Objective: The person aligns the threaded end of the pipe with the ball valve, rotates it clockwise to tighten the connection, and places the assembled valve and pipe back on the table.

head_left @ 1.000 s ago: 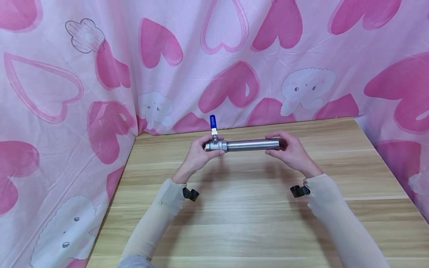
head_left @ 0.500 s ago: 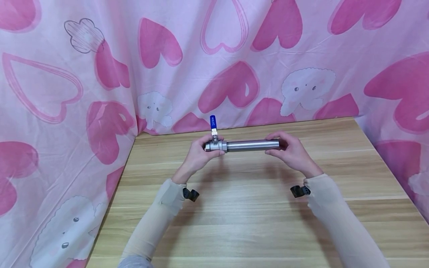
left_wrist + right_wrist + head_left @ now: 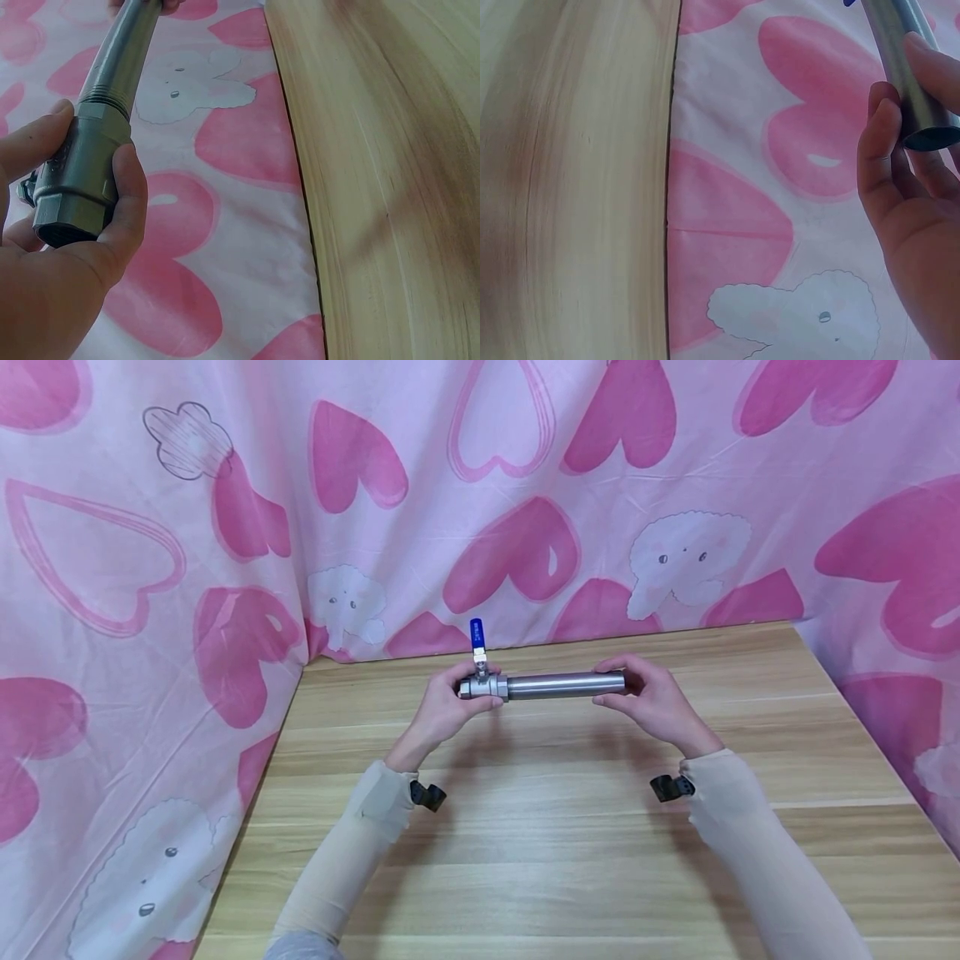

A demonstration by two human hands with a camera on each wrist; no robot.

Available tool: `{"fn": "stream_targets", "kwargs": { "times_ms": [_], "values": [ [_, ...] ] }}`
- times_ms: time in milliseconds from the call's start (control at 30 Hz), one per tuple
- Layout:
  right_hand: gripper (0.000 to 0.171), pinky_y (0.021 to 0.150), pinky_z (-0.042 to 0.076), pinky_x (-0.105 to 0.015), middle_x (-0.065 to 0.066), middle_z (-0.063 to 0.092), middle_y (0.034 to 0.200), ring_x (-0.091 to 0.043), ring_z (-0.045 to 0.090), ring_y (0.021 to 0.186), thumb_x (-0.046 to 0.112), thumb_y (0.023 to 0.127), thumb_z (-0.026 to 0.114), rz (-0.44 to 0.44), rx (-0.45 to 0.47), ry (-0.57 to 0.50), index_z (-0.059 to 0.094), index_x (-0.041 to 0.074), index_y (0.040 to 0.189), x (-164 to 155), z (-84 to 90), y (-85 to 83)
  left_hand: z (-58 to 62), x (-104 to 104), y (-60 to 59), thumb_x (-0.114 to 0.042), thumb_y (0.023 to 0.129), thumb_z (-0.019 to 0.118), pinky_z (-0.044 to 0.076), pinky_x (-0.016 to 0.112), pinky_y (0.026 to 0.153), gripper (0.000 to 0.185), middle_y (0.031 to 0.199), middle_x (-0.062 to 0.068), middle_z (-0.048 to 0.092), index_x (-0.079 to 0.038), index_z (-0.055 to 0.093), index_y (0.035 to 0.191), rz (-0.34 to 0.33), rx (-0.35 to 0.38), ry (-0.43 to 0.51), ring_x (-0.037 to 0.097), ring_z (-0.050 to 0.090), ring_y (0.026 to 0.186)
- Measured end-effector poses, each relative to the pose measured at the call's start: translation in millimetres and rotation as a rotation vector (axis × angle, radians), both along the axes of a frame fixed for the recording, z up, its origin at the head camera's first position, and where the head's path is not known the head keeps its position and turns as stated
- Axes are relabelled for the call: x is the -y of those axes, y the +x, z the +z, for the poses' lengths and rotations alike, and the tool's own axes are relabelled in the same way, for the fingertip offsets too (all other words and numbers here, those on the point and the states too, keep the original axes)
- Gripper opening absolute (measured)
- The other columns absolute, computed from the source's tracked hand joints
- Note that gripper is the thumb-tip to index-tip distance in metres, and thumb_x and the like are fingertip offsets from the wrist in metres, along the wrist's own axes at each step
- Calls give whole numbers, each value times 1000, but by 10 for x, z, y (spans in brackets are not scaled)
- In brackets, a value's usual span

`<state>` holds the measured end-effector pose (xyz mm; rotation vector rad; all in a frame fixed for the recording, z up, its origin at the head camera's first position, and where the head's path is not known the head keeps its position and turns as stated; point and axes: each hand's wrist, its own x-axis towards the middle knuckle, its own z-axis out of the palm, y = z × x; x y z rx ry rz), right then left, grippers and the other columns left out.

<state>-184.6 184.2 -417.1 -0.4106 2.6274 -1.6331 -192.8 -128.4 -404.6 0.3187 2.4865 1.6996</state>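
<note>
Holding a steel pipe point(image 3: 564, 684) with blue-handled ball valve point(image 3: 480, 681) level above the wooden bench point(image 3: 570, 843): left hand point(image 3: 442, 710) grips valve, right hand point(image 3: 652, 702) grips pipe's open end, apparently steadying the threaded joint.

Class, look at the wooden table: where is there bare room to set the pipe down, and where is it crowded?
Bare wood lies on the light wooden table between the two forearms, and at the right side toward the pink heart-print curtain. It is crowded at the far middle, where the left hand and right hand grip the steel pipe with blue-handled valve.
</note>
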Motion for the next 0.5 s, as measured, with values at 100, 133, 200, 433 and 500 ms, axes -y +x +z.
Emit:
{"fn": "stream_targets", "kwargs": {
  "times_ms": [100, 133, 200, 433, 500],
  "values": [
    [35, 72, 50, -23, -8, 65, 108, -19, 60, 88, 14, 83, 76, 0, -1, 3, 63, 15, 116, -4, -3, 3, 2, -5, 4, -17, 75, 83, 50, 30, 81, 43, 114, 5, 67, -20, 69, 116, 2, -2, -8, 20, 58, 97],
    [35, 72, 50, -23, -8, 65, 108, -19, 59, 88, 14, 83, 76, -1, 0, 3, 63, 15, 116, -7, -5, 3, 3, -8, 4, -17, 75, 83, 49, 30, 81, 43, 114, 5, 68, -20, 69, 116, 4, -2, -10, 20, 58, 96],
    [35, 72, 50, -23, -8, 65, 108, -19, 59, 87, 14, 83, 76, -3, -2, 3, 63, 15, 116, -10, -9, 5, 5, -13, 2, -16, 75, 83, 49, 29, 81, 45, 115, 6, 68, -19, 68, 117, 7, 2, -11, 19, 58, 96],
    [36, 72, 50, -22, -7, 64, 109, -18, 58, 88, 16, 83, 76, -7, -13, 2, 63, 14, 117, -21, -13, 5, 151, -52, 62, -5, 76, 80, 47, 26, 83, 46, 118, 12, 67, -7, 66, 120, 2, 27, -13, 18, 57, 97],
    [37, 73, 50, -22, -7, 64, 109, -18, 58, 88, 17, 83, 77, -9, -10, 5, 63, 14, 117, -24, -10, 8, 147, -52, 63, -5, 75, 80, 47, 26, 84, 47, 119, 11, 67, -7, 65, 120, 1, 25, 2, 18, 58, 98]
  ]
}}
